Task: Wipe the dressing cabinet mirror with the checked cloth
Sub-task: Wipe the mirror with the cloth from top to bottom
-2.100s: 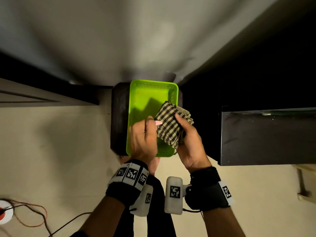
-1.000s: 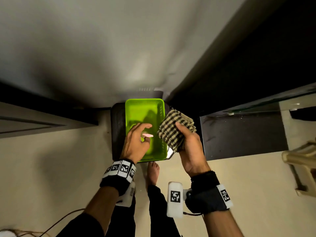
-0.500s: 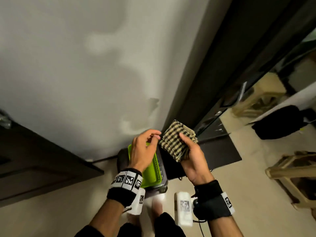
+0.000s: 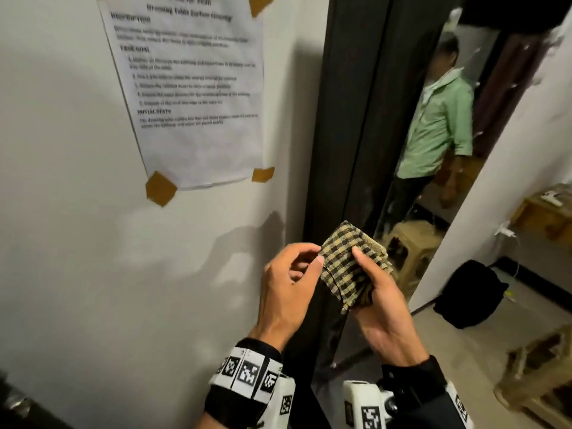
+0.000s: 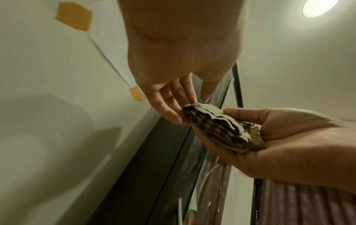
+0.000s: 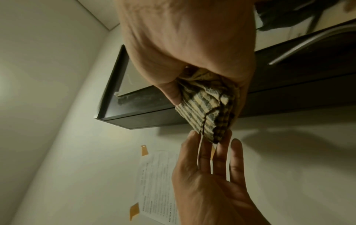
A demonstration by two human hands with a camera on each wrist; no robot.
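The folded checked cloth (image 4: 346,267), tan and black, lies in my right hand (image 4: 368,274), thumb on top and fingers curled beneath. My left hand (image 4: 315,253) is beside it, with its fingertips (image 6: 210,144) straight and touching the cloth's (image 6: 206,109) left edge without gripping it. Both hands hover at chest height in front of the mirror's dark frame (image 4: 349,119). The tall mirror (image 4: 433,134) stands just right of the cloth and reflects a person in a green shirt. In the left wrist view the cloth (image 5: 217,127) shows as a thick stack of folds in the right palm (image 5: 279,140).
A printed sheet (image 4: 192,88) is taped to the white wall left of the mirror. A black bag (image 4: 470,292) lies on the floor at the right, with wooden furniture (image 4: 541,212) behind it. A plastic stool (image 4: 408,249) appears low by the mirror.
The view has swung up from the green basket to the wall and mirror. Both hands rose with the cloth. The left hand, off the cloth a second ago, touches its edge again.
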